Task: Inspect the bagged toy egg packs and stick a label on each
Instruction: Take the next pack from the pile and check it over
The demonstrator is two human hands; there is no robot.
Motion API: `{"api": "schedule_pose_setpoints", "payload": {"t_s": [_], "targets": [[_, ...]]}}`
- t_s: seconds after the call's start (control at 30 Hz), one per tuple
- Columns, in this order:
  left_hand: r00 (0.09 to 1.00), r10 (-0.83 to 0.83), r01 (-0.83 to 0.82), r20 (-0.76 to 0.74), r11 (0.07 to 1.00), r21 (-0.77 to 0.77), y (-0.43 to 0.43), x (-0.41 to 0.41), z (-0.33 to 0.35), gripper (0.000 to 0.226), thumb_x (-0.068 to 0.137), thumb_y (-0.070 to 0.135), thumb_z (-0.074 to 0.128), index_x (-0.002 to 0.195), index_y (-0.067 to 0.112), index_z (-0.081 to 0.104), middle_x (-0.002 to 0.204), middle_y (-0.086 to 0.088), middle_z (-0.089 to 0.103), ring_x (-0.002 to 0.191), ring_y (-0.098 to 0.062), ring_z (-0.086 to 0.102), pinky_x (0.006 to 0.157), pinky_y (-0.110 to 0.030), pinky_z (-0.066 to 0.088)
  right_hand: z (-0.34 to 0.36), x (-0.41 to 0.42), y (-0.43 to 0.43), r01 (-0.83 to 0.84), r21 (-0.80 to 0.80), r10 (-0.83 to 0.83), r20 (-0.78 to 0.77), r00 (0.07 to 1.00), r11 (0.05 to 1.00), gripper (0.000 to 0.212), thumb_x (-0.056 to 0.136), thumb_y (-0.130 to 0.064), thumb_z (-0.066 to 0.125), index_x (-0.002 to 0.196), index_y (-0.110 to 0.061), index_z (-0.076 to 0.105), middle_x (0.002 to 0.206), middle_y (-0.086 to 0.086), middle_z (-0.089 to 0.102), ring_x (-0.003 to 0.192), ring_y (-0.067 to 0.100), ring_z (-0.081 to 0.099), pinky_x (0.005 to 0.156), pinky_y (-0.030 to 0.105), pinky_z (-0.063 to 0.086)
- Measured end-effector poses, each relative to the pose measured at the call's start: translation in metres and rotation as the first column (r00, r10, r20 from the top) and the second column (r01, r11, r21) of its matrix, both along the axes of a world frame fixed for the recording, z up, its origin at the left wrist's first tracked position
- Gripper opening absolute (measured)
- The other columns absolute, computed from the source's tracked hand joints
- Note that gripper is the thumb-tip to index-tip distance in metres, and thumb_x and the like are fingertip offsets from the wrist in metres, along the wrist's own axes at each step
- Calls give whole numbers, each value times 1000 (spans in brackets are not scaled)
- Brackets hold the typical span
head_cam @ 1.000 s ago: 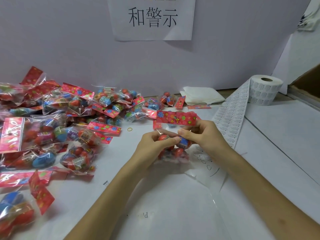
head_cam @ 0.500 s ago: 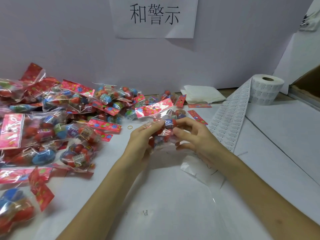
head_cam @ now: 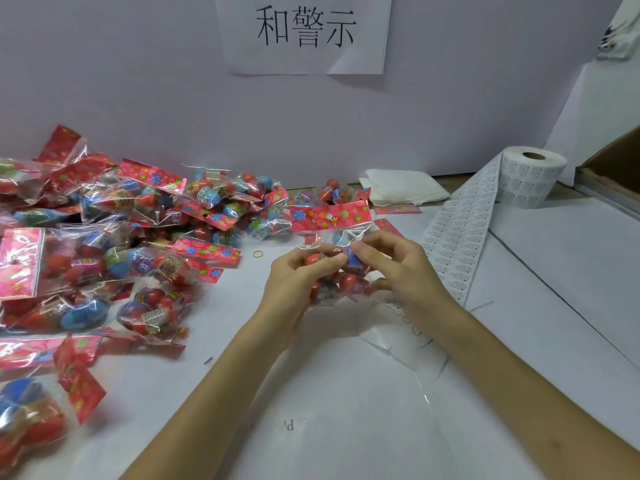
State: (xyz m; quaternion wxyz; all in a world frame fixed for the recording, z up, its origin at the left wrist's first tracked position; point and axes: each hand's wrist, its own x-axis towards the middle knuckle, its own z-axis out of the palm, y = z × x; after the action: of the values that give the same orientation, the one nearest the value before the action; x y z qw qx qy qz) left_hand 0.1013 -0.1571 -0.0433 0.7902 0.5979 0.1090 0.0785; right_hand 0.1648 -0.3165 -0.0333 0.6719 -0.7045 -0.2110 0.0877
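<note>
1. Egg pack (head_cam: 341, 282), a clear bag of red and blue toy eggs, is held between both hands over the middle of the table (head_cam: 346, 427), in front of the person.
2. Its long axis runs away from the person: the bulging egg end is nearest, and the red flowered header card (head_cam: 330, 216) points to the far side, toward the wall. The card itself lies crosswise, left to right.
3. The left hand (head_cam: 294, 282) grips the pack's left side, fingers curled round the eggs and thumb on top.
4. The right hand (head_cam: 401, 268) holds the right side, thumb and forefinger pinching the bag near a blue egg just below the header; the other fingers curl beneath.
5. A rubber band (head_cam: 258, 253) lies on the table just left of the hands.
6. A sheet of clear film (head_cam: 398, 344) lies flat under the right wrist.
7. A pile of egg packs (head_cam: 121, 237) covers the left of the table, pointing every way.
8. A strip of labels (head_cam: 464, 230) runs from near the right hand to the label roll (head_cam: 530, 178), which stands on end at the far right.
9. A folded white cloth (head_cam: 401, 190) lies by the wall, between the pile and the roll.
10. A paper sign (head_cam: 304, 32) with printed characters hangs on the wall above.
</note>
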Motion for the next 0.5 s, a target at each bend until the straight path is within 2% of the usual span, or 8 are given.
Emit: {"api": "schedule_pose_setpoints", "payload": {"t_s": [0.07, 0.17, 0.33, 0.43, 0.5], "targets": [[1000, -6, 5, 15, 1000, 22, -3, 0, 0, 16, 87, 14, 77, 102, 11, 76, 101, -19, 77, 92, -38, 76, 76, -42, 61, 2, 0, 0, 11, 21, -11, 18, 1000, 1000, 11, 93, -20, 72, 86, -12, 73, 78, -2, 68, 74, 15, 65, 61, 36, 56], [998, -57, 57, 11, 998, 9, -5, -2, 6, 36, 91, 29, 72, 116, 4, 71, 108, -22, 75, 97, -41, 74, 82, -47, 61, 3, 2, -2, 21, 62, -21, 1, 1000, 998, 12, 92, -13, 72, 80, -11, 71, 73, 1, 68, 71, 17, 63, 56, 31, 53], [1000, 12, -12, -12, 999, 43, -3, -2, 8, 23, 99, 25, 60, 106, 14, 80, 113, -16, 75, 111, -41, 69, 94, -51, 57, 5, 4, -4, 16, 46, -15, -33, 999, 999, 20, 90, -12, 73, 72, -20, 71, 76, 3, 69, 70, 12, 64, 58, 23, 50], [1000, -12, 12, 9, 1000, -10, -4, -4, 11, 29, 101, 26, 58, 116, 7, 75, 113, -22, 74, 104, -48, 70, 86, -48, 57, 5, 6, -5, -7, 45, 9, -43, 999, 999, 20, 90, -15, 73, 71, -20, 71, 75, 3, 68, 69, 11, 63, 56, 20, 49], [1000, -3, 3, 28, 1000, -25, -5, -5, 12, 30, 101, 28, 58, 116, 9, 75, 110, -20, 76, 102, -44, 72, 80, -44, 60, 5, 6, -5, -39, 56, 43, -84, 996, 998, 13, 92, -21, 72, 80, -19, 74, 82, 5, 69, 76, 15, 64, 59, 24, 53]]}}
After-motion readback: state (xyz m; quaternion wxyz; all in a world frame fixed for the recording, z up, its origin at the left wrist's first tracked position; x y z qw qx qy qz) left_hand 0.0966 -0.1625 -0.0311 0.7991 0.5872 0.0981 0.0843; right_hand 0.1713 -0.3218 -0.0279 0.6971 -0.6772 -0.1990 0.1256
